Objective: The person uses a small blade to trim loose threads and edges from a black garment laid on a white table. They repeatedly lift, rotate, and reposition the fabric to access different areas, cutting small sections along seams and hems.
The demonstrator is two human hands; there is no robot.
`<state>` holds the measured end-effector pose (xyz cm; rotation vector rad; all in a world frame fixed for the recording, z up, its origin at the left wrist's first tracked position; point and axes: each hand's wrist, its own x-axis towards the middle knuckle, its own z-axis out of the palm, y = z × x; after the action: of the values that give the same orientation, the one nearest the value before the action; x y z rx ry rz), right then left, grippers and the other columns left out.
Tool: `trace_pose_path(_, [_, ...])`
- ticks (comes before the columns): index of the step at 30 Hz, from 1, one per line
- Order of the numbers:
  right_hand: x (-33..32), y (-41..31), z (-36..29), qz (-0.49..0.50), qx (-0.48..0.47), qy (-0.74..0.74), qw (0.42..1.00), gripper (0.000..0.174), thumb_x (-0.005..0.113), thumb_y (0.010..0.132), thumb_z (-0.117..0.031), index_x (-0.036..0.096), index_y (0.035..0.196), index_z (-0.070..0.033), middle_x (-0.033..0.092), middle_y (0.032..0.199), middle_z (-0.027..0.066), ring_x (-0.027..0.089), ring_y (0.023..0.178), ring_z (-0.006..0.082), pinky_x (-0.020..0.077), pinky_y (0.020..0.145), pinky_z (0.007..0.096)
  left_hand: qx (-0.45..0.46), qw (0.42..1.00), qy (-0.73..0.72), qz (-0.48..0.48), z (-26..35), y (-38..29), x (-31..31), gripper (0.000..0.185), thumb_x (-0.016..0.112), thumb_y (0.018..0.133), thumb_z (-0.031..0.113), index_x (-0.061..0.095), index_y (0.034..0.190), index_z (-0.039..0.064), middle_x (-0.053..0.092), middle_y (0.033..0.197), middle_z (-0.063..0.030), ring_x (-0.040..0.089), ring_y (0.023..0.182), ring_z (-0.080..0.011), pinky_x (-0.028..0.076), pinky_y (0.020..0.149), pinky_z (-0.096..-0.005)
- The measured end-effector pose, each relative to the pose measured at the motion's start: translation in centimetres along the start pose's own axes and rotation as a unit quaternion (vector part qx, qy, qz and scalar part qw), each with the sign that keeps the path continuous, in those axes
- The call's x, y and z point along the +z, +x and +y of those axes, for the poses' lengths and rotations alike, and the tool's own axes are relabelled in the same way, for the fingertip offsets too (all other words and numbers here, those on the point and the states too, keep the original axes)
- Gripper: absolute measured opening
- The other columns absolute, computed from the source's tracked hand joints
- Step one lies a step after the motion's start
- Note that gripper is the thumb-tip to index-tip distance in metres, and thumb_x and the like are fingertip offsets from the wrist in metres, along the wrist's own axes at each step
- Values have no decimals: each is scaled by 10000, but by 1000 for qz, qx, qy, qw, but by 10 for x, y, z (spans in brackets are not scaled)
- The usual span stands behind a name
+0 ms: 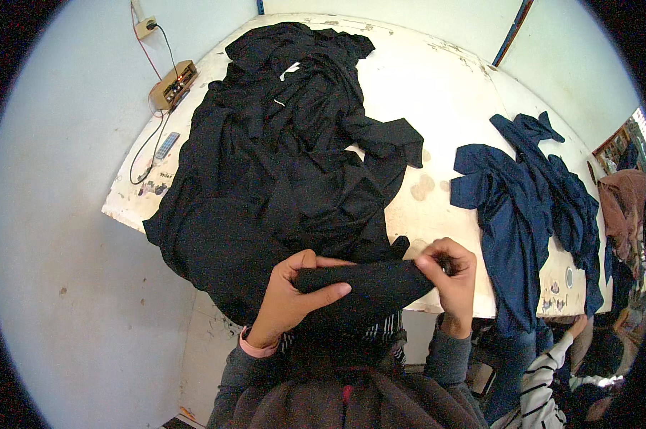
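Between my two hands a band of black cloth (365, 287) is stretched at the table's near edge. My left hand (301, 295) grips its left end, thumb on top and fingers behind. At the other end, my right hand (449, 273) pinches the cloth's corner between thumb and fingertips. Beyond them spreads a large heap of crumpled black garments (280, 161). A small white tag (289, 71) shows in the heap's far part. Whether the held band joins the heap cannot be made out.
Dark navy garments (516, 204) lie on the white table (435, 91) to the right. At the left stand a brown radio-like box (175, 86) with cables and a remote control (168, 146). A person's striped sleeve (542, 381) reaches to the table's right edge.
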<state>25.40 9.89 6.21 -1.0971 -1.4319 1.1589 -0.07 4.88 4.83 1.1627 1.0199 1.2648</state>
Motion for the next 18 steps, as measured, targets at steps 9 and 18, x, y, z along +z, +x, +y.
trace_pose_path(9, [37,-4,-26,-3,-344,-312,885,332,817,720,-56,685,1024,-59,690,983,98,628,771,214,442,700,310,-96,982,-150,66,18,-11,8,336,790,823,-32,490,910,91,727,1130,-175,673,1005,-148,537,897,-277])
trace_pose_path(18, [51,-10,-29,-35,-384,-353,852,379,832,741,-170,722,1093,-83,710,919,30,620,687,170,372,594,324,-90,987,-103,85,13,-19,12,349,833,811,26,498,865,110,697,892,-6,615,804,-44,482,693,-197])
